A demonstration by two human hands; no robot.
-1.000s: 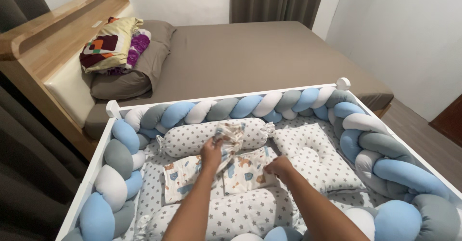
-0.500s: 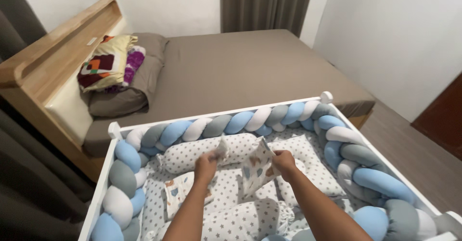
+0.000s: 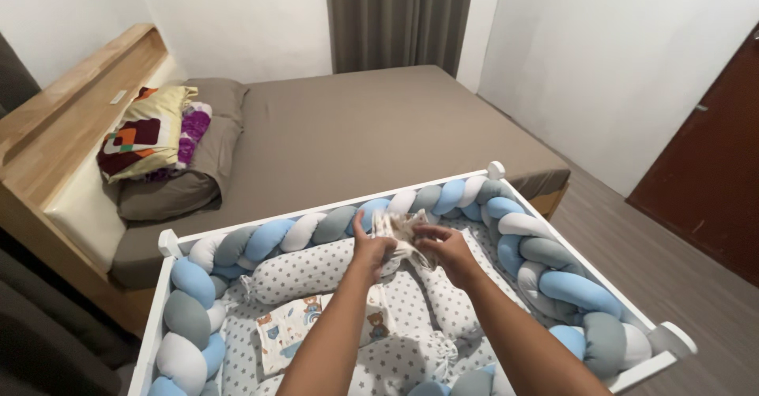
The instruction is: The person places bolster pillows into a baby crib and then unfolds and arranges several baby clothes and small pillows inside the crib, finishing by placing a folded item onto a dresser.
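Printed cloth (image 3: 402,230) now bunched between both hands (image 3: 411,246), above crib (image 3: 316,210).

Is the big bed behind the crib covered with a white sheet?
No, the big bed wears a plain brown-grey sheet; the crib rail is what is white.

Two bare forearms are seen rising from the lower edge of the head view, each ending in a bare hand. No sleeve is worn on either arm up to the frame's edge. The left hand (image 3: 371,247) and the right hand (image 3: 447,250) are shown without gloves. No rings, watch or bracelet can be made out on the fingers or wrists. Short, unpainted nails are suggested, though detail is blurred.
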